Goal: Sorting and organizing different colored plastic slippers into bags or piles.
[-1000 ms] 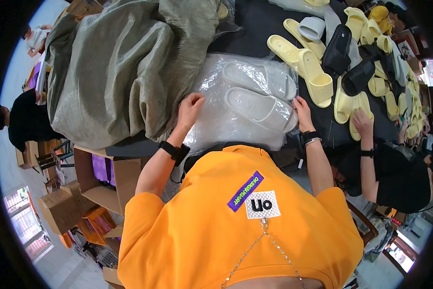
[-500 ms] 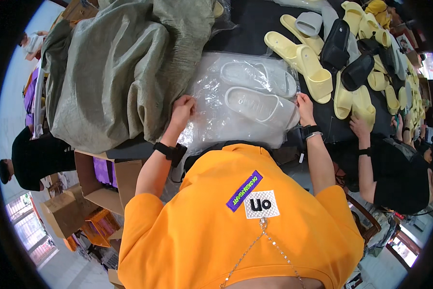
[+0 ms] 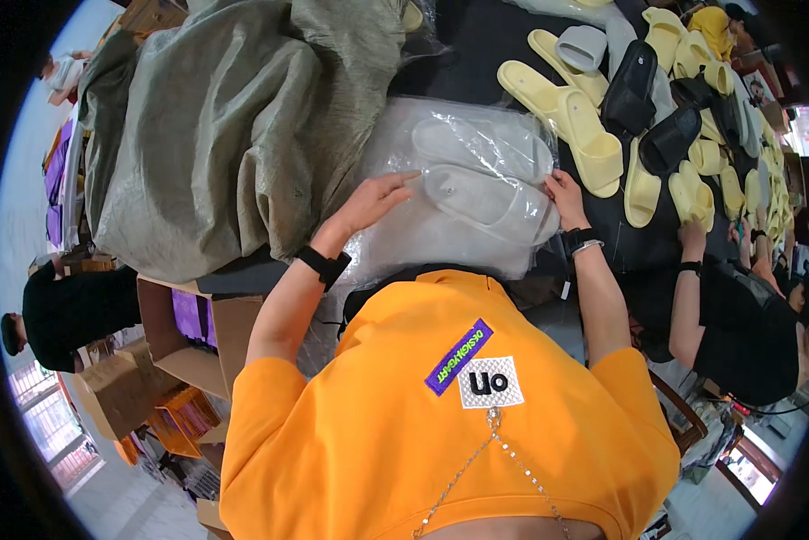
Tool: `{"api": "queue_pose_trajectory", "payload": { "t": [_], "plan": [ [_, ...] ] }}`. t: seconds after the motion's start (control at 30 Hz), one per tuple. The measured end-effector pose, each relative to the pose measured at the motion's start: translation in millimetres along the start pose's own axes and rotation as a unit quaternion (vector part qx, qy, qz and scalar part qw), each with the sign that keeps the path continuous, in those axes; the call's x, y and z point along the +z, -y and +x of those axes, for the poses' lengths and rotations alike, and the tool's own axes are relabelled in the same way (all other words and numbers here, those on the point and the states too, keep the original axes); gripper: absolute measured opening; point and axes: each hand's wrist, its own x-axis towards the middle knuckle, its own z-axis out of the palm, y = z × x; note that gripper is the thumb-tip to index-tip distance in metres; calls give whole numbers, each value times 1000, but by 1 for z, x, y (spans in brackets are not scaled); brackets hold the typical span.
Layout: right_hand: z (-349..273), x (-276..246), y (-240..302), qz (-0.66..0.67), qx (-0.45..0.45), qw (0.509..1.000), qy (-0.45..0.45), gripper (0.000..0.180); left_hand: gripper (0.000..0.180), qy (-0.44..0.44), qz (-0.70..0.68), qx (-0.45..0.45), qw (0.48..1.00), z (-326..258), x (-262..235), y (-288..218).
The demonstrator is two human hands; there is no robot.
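Right grip pinches the edge of a clear bag; left grip lies over its left half

The clear bag lies flat at the near edge of the table, with a pair of pale slippers inside, side by side, toes to the right. The right grip's thumb and fingers are together on the film at the bag's right edge, just beside the toes. The left grip's fingers are extended and loose, tips just beside the nearer slipper's heel; whether they touch the film I cannot tell.

Lower left, below the table edge, a cardboard box holds purple things, and an orange crate stands near it. A bulky grey-green sack borders the bag on the left; its contents are hidden.

A narrow dark strip of table runs right of the bag, toward another person's hand at a yellow slipper. Beyond the bag, bare table opens between the sack and more yellow slippers.
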Motion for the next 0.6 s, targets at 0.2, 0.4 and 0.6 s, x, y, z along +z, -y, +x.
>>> {"api": "queue_pose_trajectory", "payload": {
  "t": [0.2,0.4,0.6],
  "plan": [
    [1,3,3,-29,27,999,6,21,37,16,349,197,916,30,21,26],
    [-25,34,38,64,96,991,66,28,48,-52,378,165,910,68,50,14],
    [-40,30,6,135,100,986,17,22,48,-56,377,156,911,67,97,25]
  ]
}}
